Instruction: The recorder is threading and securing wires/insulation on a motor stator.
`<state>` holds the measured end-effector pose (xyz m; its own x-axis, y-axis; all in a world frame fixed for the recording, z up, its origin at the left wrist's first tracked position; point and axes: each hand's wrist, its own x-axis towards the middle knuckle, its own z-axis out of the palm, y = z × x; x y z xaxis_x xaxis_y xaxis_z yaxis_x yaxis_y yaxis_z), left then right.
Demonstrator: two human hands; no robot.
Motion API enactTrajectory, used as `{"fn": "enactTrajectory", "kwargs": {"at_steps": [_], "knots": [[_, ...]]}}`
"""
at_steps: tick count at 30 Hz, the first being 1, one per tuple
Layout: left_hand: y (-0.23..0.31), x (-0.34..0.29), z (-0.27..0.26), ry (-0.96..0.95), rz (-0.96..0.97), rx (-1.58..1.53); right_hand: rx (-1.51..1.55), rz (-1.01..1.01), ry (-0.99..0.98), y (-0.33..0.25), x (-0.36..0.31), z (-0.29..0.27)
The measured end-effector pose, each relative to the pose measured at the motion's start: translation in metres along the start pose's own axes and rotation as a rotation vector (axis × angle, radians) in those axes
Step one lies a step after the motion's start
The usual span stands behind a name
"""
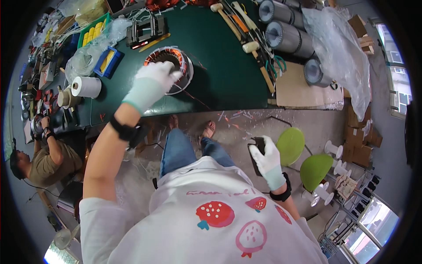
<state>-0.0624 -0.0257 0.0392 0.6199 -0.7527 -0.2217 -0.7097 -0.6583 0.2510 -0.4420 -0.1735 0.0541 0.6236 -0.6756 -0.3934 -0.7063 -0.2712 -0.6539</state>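
Note:
On the green bench top stands a motor stator, a ring-shaped core with copper-orange windings and white insulation around its upper rim. My left hand, in a white glove, reaches over the stator's near left side with its fingers bent around the rim. The hand is slightly blurred and covers part of the windings. Away from the bench, at my right side, my gloved right hand is closed around a flat black phone-like device.
A mallet and other tools lie at the far right, beside grey wire spools and cardboard. Left of the stator are a blue bin and a white thread spool. Green seats stand at right; another person works at left.

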Motion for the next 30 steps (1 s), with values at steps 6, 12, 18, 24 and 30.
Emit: {"fn": "enactTrajectory", "kwargs": {"at_steps": [6,12,18,24,30], "knots": [[0.008,0.019,0.073,0.099,-0.107,0.058,-0.052,0.085,0.056,-0.008,0.000,0.012],[-0.050,0.013,0.060,0.004,0.342,0.108,0.054,0.173,0.010,-0.018,-0.004,0.035],[-0.095,0.011,0.025,-0.132,0.496,0.189,0.095,0.071,0.029,-0.057,-0.002,0.065],[-0.075,0.025,0.012,0.269,0.741,0.105,0.110,0.101,0.106,-0.087,-0.011,0.073],[-0.062,0.069,0.009,-0.242,1.009,0.343,0.150,0.107,0.141,-0.099,-0.022,0.086]]}}
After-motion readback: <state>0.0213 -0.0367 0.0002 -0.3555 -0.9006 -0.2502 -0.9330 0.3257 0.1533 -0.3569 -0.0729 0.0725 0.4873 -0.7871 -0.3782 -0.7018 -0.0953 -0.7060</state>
